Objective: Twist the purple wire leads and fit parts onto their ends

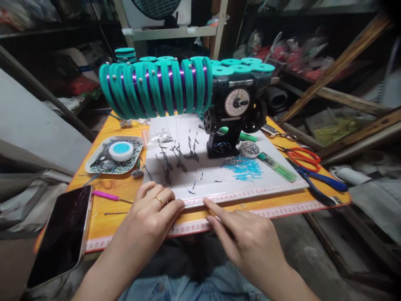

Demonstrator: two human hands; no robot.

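My left hand (153,211), with a gold ring, rests at the front edge of a white board (213,188). Its fingers are bent and pressed together; whatever they pinch is hidden or too fine to see. To its right, my right hand (246,232) has its index finger stretched onto the pink measuring strip (238,196) along the board's edge. The thumb sits apart below it, and no object shows between them. Thin lines with small dark-blue rigs (192,192) lie on the board before both hands. Above hangs a row of teal foam spools (156,88) with purple bands.
A black winding machine (234,108) stands on the board. Near it are a cup of metal beads (249,148), blue pieces (244,169), a green-handled cutter (277,167), orange scissors (302,159) and blue pliers (322,179). At left are a tray (94,165), a pink-handled tool (106,195) and a phone (61,236).
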